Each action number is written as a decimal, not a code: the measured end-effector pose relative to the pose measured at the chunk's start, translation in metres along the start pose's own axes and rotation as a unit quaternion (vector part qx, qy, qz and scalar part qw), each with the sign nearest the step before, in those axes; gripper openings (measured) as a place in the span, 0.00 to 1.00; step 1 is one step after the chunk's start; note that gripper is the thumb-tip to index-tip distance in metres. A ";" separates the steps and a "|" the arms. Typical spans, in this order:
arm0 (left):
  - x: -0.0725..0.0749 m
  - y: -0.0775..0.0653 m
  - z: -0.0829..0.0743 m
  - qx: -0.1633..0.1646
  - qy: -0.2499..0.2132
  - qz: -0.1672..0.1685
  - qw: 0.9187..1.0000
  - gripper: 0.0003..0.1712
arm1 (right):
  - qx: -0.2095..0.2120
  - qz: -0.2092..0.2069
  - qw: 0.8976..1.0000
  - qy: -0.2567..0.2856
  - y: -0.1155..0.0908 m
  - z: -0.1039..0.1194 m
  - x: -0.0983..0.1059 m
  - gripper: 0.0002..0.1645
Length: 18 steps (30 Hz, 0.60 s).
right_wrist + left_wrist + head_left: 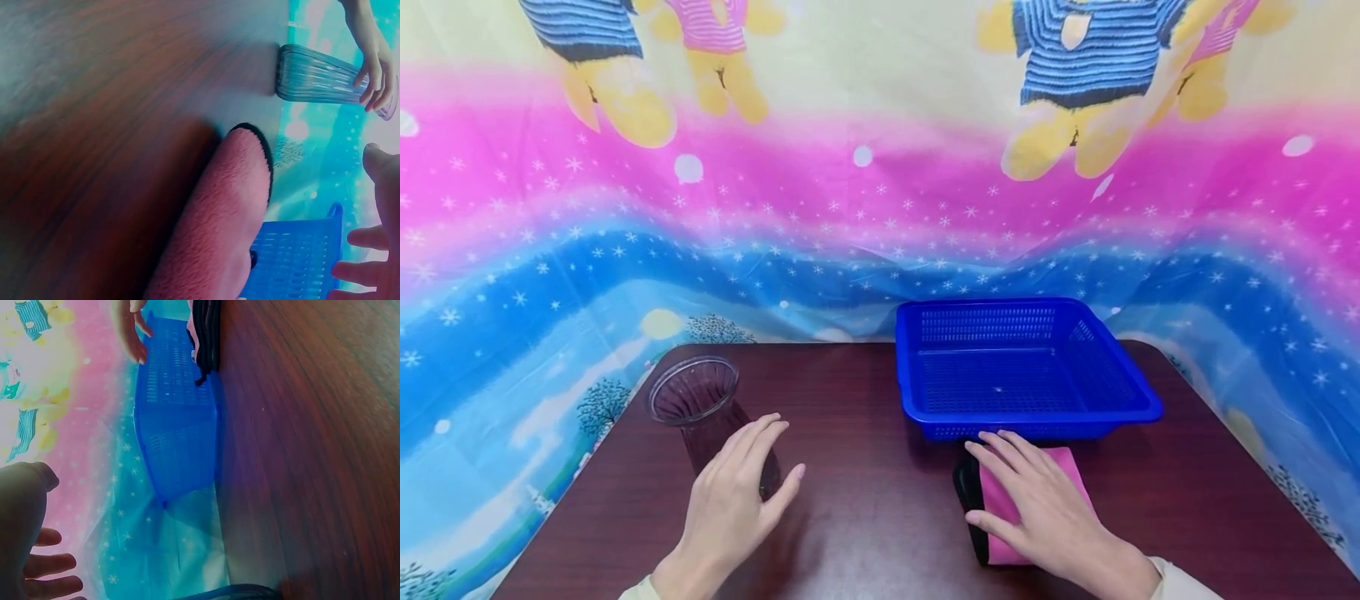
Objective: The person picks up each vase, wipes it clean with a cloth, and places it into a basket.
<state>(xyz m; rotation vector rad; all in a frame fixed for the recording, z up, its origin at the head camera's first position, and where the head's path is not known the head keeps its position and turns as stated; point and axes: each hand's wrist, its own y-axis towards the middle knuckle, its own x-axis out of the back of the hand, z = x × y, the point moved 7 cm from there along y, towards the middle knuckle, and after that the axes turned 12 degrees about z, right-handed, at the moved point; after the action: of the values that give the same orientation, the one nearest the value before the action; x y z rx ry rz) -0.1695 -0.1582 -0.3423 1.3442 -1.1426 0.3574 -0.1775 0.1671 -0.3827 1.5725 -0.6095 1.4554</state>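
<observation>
Reddish table (857,500), snowflake-print backdrop (850,192) behind; hands (730,500) (1048,512) (fingers loosely extended, empty) near vase (696,392), pink item (1071,471).

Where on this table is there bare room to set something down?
Bare table runs between the glass vase and the blue basket; another patch lies right of the pink-and-black item, in front of the basket's right end. It's crowded directly before the basket, where the right hand is over that item, and beside the vase, where the left hand hangs.
</observation>
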 end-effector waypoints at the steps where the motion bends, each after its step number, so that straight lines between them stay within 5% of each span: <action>1: 0.000 -0.001 0.001 -0.001 0.002 0.000 1.000 0.29 | 0.000 -0.001 1.000 -0.001 -0.001 -0.001 -0.001 0.45; 18: 0.015 -0.017 0.014 -0.012 0.018 -0.026 0.999 0.24 | -0.005 0.012 0.999 -0.040 -0.005 -0.022 -0.012 0.41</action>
<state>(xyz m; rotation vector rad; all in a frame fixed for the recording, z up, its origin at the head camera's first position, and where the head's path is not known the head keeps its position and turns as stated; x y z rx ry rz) -0.1558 -0.1813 -0.3423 1.3392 -1.0774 0.3292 -0.1878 0.1858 -0.3974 1.6274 -0.6845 1.4100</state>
